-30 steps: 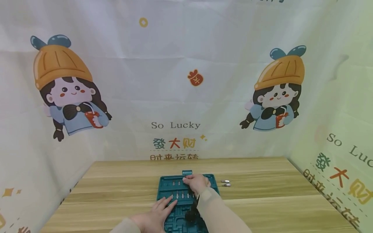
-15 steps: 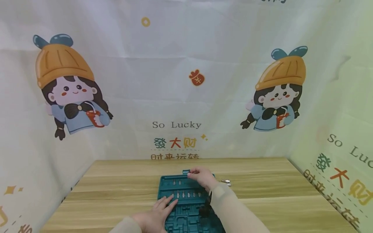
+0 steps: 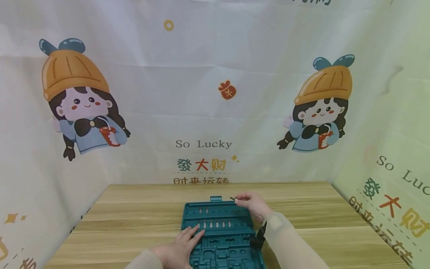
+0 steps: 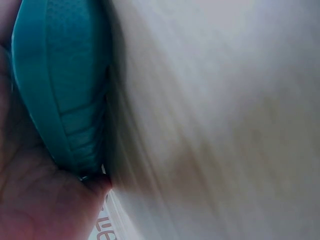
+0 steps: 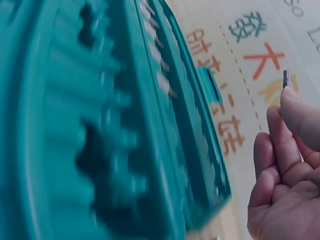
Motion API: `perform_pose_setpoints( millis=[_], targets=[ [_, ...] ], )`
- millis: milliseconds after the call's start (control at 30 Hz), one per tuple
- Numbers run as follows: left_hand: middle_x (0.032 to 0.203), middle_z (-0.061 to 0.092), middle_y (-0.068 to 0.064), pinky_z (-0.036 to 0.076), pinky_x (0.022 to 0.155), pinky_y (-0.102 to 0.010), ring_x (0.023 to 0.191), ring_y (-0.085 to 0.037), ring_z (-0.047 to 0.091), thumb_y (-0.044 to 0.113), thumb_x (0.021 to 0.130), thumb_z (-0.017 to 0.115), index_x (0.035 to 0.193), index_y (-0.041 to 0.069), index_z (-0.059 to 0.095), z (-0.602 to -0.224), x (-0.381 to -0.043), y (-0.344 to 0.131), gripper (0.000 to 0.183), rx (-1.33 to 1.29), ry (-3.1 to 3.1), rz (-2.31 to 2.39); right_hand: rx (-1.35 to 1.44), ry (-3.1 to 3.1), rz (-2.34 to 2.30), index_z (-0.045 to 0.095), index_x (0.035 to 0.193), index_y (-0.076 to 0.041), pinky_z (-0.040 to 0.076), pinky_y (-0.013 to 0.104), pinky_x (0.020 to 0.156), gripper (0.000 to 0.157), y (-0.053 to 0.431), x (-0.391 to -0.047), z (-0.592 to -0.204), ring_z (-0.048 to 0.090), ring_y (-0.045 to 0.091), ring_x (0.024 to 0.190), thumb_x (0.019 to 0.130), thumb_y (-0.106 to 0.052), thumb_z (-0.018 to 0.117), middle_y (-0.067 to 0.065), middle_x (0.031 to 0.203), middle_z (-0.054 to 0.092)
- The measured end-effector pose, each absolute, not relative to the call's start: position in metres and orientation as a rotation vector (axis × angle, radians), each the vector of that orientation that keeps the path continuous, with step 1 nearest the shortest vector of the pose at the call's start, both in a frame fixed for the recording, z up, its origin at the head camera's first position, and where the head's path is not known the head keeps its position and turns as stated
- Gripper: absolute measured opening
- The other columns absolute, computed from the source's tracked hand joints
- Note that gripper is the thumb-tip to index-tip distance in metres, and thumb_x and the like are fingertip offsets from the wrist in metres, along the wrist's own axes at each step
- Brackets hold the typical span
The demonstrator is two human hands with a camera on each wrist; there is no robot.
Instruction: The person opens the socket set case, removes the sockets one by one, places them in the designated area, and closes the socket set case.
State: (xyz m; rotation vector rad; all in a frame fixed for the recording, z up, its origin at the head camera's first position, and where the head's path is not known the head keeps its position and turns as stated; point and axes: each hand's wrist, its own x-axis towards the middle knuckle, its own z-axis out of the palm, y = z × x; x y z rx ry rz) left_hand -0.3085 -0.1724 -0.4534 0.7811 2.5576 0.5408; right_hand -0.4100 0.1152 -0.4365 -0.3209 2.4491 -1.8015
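Note:
A teal tool case (image 3: 192,205) lies open on the wooden table, its moulded slots facing up. Several screwdriver bits (image 3: 217,224) sit in the lower row of the far half, with two more bits (image 3: 200,210) in the row above. My left hand (image 3: 178,249) rests on the case's left edge, fingers stretched over the rim; the left wrist view has the palm against the teal side wall (image 4: 65,100). Beyond the far right corner, my right hand (image 3: 252,204) pinches a small dark screwdriver bit (image 5: 286,79) between thumb and fingers, its tip sticking out.
Wooden tabletop (image 3: 141,213) surrounds the case. A latch tab (image 3: 216,198) juts from the far rim. A black wrist camera (image 3: 258,241) hangs by the case's right edge. A printed cloth backdrop (image 3: 201,123) rises behind the table and at both sides.
My right hand has lifted from the upper bit row and moved right, past the case's corner, with the bit in its fingers. It now covers the metal pieces lying there. The left hand stays.

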Motion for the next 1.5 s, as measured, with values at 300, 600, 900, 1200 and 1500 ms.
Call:
perform_pose_setpoints(
  millis=[300,600,900,1200,1500],
  targets=[
    [0.160,0.008,-0.005,0.028,0.103,-0.062,0.144,-0.038,0.008,0.066,0.077,0.066,0.156,0.025,0.016,-0.455,-0.309,-0.173,0.102,0.771,2.534,0.571,-0.301,2.474,-1.768,0.065,0.107,0.005,0.045,0.049,0.087,0.025,0.157,-0.404,-0.436,0.058,0.030,0.099,0.093,-0.016,0.065,0.012,0.104,0.064],
    [0.161,0.007,-0.004,0.027,0.105,-0.061,0.145,-0.036,0.007,0.064,0.077,0.069,0.156,0.024,0.016,-0.451,-0.308,-0.171,0.103,0.747,2.530,0.571,-0.198,2.560,-1.698,0.066,0.099,0.001,0.042,0.043,0.085,0.018,0.189,-0.398,-0.444,0.055,0.023,0.093,0.089,-0.013,0.069,0.008,0.098,0.063],
    [0.160,0.010,-0.007,0.028,0.104,-0.061,0.144,-0.036,0.009,0.062,0.078,0.070,0.156,0.020,0.018,-0.449,-0.306,-0.170,0.103,0.751,2.560,0.536,-0.154,2.654,-1.586,0.069,0.089,-0.002,0.040,0.034,0.076,0.010,0.203,-0.392,-0.457,0.050,0.020,0.084,0.085,-0.011,0.073,0.004,0.090,0.062],
    [0.160,0.009,-0.006,0.029,0.104,-0.061,0.145,-0.036,0.008,0.062,0.078,0.069,0.156,0.021,0.016,-0.451,-0.308,-0.171,0.103,0.761,2.553,0.533,-0.110,2.715,-1.565,0.069,0.084,-0.002,0.042,0.032,0.073,0.009,0.203,-0.393,-0.468,0.053,0.018,0.081,0.081,-0.007,0.076,0.004,0.087,0.064],
    [0.161,0.007,-0.005,0.030,0.103,-0.060,0.145,-0.035,0.007,0.064,0.078,0.067,0.156,0.022,0.015,-0.450,-0.307,-0.171,0.103,0.757,2.542,0.537,-0.144,2.724,-1.586,0.068,0.082,0.001,0.042,0.030,0.071,0.008,0.200,-0.396,-0.474,0.053,0.017,0.078,0.079,0.000,0.076,0.003,0.082,0.063]
  ],
)
